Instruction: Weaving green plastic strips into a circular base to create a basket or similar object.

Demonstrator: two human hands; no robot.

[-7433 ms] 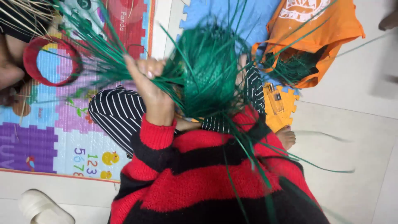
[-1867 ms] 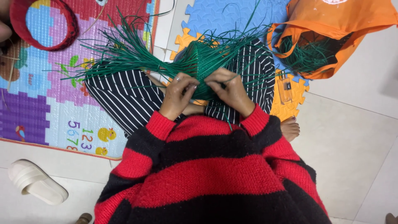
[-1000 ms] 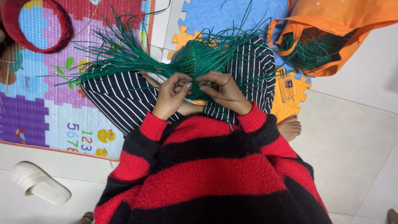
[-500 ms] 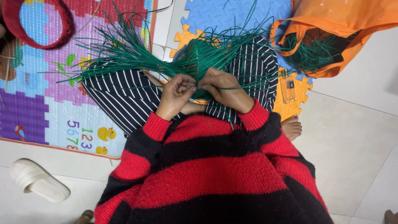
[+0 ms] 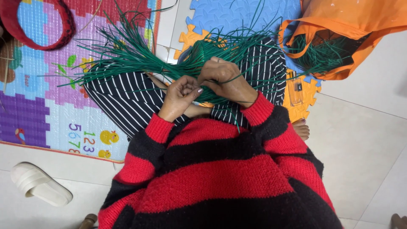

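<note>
A pale tiled floor (image 5: 360, 140) carries foam mats (image 5: 38, 101), a white slipper (image 5: 40, 184).

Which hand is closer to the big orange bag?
Right. The right hand works the green strips nearer the orange fabric bag; the left hand sits on its far side, farther off.

Home floor, children's play mat (image 5: 55, 114), slipper (image 5: 40, 184)

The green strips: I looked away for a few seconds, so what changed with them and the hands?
The left hand, earlier raised gripping the green strips, came down to the lap; the right hand joined it, both now pinching strips close together. The orange bag, play mat and white slipper stayed put.
</note>
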